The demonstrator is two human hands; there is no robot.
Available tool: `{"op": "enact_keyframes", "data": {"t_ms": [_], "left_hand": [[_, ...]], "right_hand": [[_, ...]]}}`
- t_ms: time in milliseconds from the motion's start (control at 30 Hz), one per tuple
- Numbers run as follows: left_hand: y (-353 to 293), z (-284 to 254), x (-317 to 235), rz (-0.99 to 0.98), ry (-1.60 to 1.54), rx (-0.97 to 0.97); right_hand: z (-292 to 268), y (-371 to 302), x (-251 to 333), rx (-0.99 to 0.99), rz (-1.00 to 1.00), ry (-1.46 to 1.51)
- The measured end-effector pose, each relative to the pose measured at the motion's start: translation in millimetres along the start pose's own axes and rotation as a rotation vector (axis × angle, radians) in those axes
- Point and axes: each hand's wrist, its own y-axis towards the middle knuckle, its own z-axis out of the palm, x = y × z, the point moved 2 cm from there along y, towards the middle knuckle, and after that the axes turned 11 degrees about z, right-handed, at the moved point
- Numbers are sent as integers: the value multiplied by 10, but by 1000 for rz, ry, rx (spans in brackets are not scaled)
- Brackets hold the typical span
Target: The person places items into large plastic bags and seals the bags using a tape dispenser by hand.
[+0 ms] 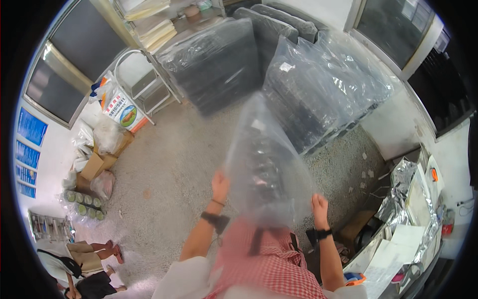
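Note:
A large clear plastic bag (269,169) is spread out in front of my body, its narrow top pointing away from me. My left hand (220,186) is closed on the bag's left edge. At the lower right corner my right hand (319,203) grips the plastic in a fist. Dark shapes show through the middle of the bag; whether they are in it or behind it I cannot tell. Beyond it stand big dark slabs (294,89) wrapped in clear plastic, leaning in a row. A red and white checked apron (279,269) covers my front.
A white step ladder (149,89) stands by a printed sack (122,112) at the far left. Cardboard (94,164) and wrapped cans (84,204) lie along the left wall. A cluttered table (398,254) is on my right. Another person (64,264) is at lower left.

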Motion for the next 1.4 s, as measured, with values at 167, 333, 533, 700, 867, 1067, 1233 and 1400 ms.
{"op": "enact_keyframes", "data": {"t_ms": [167,333,533,700,867,1067,1233,1400], "left_hand": [[-341,-322,237,65,301,290],[-460,-324,307,240,299,510],[-211,-418,308,192,521,691],[-169,-142,-265,397,1146,831],[517,-1243,742,149,1025,782],[565,892,-202,630,1150,763],[861,2568,-804,1114,980,620],[720,2720,25,1167,901,1322]], "right_hand": [[-39,-1198,181,-126,175,5],[-221,-1589,-184,-122,256,21],[-674,-1241,-428,-281,146,-1153],[-463,-420,-113,-429,-62,-1139],[-1154,56,-837,-349,393,-423],[285,-23,69,-500,-386,-1173],[1498,817,11,-185,-378,-1028],[885,1014,-71,-512,-290,-732]]}}
